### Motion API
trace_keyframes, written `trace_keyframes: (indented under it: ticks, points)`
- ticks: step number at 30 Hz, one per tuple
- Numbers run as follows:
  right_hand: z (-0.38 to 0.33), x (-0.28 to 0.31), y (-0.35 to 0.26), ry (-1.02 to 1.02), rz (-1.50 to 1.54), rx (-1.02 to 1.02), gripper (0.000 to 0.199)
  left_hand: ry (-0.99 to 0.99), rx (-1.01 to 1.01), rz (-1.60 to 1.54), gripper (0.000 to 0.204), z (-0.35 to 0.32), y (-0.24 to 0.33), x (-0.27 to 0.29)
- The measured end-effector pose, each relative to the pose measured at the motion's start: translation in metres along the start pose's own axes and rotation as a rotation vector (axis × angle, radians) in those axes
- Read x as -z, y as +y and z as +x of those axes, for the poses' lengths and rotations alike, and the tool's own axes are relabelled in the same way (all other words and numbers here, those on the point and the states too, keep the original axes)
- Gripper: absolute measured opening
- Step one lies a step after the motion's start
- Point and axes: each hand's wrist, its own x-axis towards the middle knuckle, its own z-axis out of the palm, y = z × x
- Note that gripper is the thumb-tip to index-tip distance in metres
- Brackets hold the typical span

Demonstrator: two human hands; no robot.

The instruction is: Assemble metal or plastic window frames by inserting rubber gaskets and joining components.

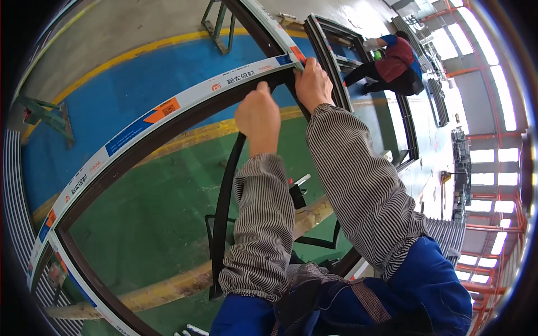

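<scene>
A large window frame (193, 97) with a dark brown inner edge and white printed protective film spans the view in front of me. My left hand (259, 119) is closed beside its inner edge, thumb up near the top member. From that hand a flat black rubber strip (225, 196) hangs down next to my left forearm; the part inside the fist is hidden. At the far right corner of the frame, my right hand (314, 85) has its fingers bent over the edge. Whether the strip reaches under those fingers cannot be seen.
Green metal trestles (47, 117) stand on the blue floor at left and at the far side. A co-worker (395, 63) bends over another dark frame (327, 56) at right. Below lies a black object with a white handle (302, 180). Long profiles (15, 190) are stacked at far left.
</scene>
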Motion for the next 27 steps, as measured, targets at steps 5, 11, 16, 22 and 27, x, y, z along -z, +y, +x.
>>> trace_keyframes:
  ticks: [5, 11, 16, 22, 27]
  points:
    - [-0.002, -0.002, -0.008, 0.053, 0.024, -0.070, 0.030, -0.057, 0.000, -0.085, 0.020, -0.007, 0.019, -0.016]
    - [-0.009, 0.004, 0.016, 0.226, 0.177, 0.051, 0.041, -0.017, 0.150, -0.155, 0.027, 0.003, 0.010, -0.009]
    - [-0.149, -0.014, -0.059, -0.123, 1.291, -0.328, 0.050, -0.029, 0.204, -0.388, 0.027, 0.019, -0.030, -0.011]
    - [-0.173, 0.004, -0.106, -0.814, 2.062, -0.763, 0.038, -0.199, -0.074, 0.033, 0.030, 0.020, -0.019, 0.041]
    - [-0.134, -0.006, -0.120, -0.801, 1.885, -0.864, 0.033, 0.005, -0.102, 0.024, 0.063, -0.067, -0.035, 0.127]
